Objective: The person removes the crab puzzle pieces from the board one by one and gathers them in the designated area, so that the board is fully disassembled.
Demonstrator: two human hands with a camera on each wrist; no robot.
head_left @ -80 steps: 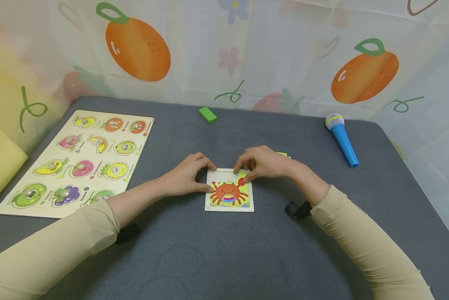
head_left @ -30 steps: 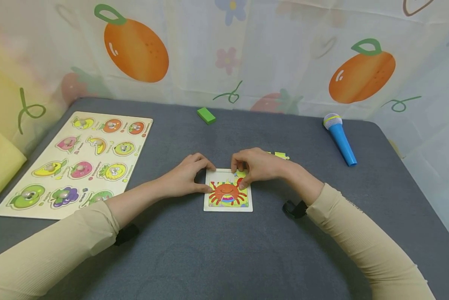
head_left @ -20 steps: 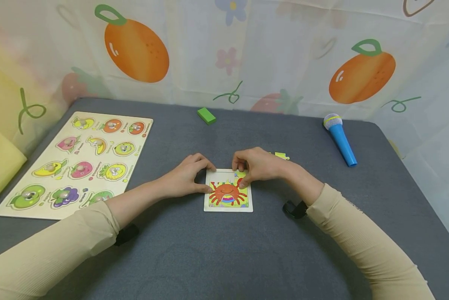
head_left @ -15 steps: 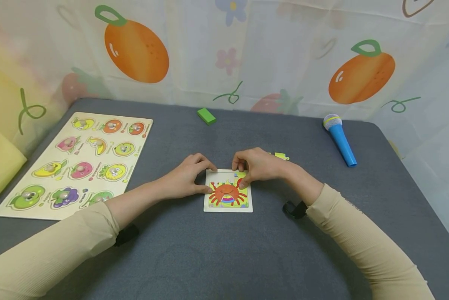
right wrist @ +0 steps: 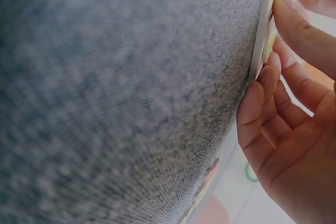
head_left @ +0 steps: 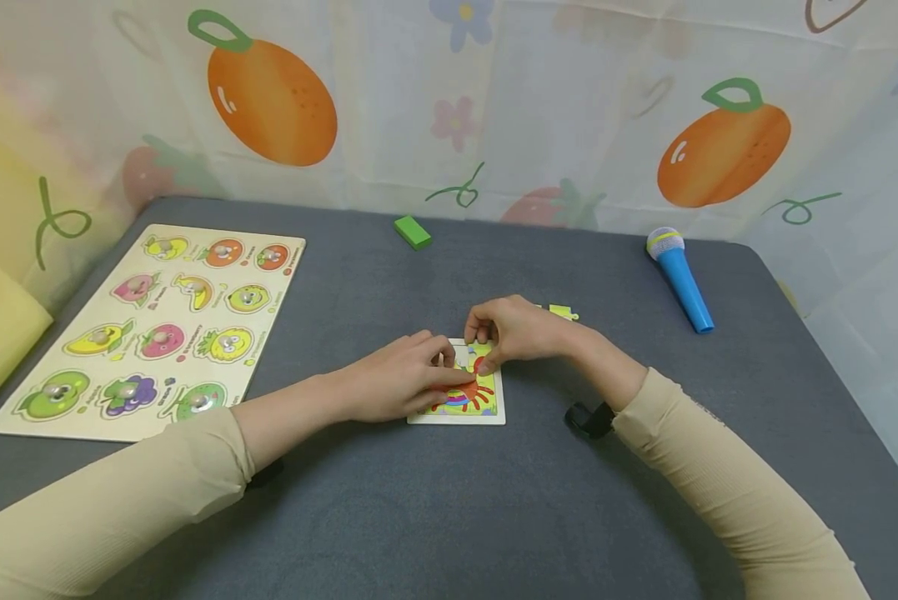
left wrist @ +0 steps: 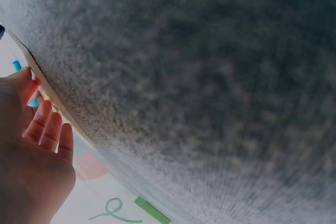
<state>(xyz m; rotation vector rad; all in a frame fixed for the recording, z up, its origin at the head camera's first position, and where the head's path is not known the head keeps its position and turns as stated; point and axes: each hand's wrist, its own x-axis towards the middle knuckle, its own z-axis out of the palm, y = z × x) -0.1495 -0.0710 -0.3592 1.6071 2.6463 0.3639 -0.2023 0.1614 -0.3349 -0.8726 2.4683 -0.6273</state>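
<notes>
A small jigsaw puzzle with a red crab lies in its white frame on the grey table, its upper left showing bare backing. My right hand pinches a puzzle piece at the upper right, thumb on the claw, fingers at the frame's top edge. My left hand reaches across the puzzle's left part and hides it; its thumb points straight to the red claw, near the right thumb. In the right wrist view the right hand has its fingertips along the frame's side. The left wrist view shows the left hand with fingers bent loosely.
Loose yellow puzzle pieces lie behind the right hand, partly hidden. A wooden fruit peg board takes up the left side. A green block is at the back, and a blue toy microphone lies to the right.
My left hand has moved right from the frame's left edge onto the puzzle, its thumb now by the claw. The right hand stays at the upper-right piece.
</notes>
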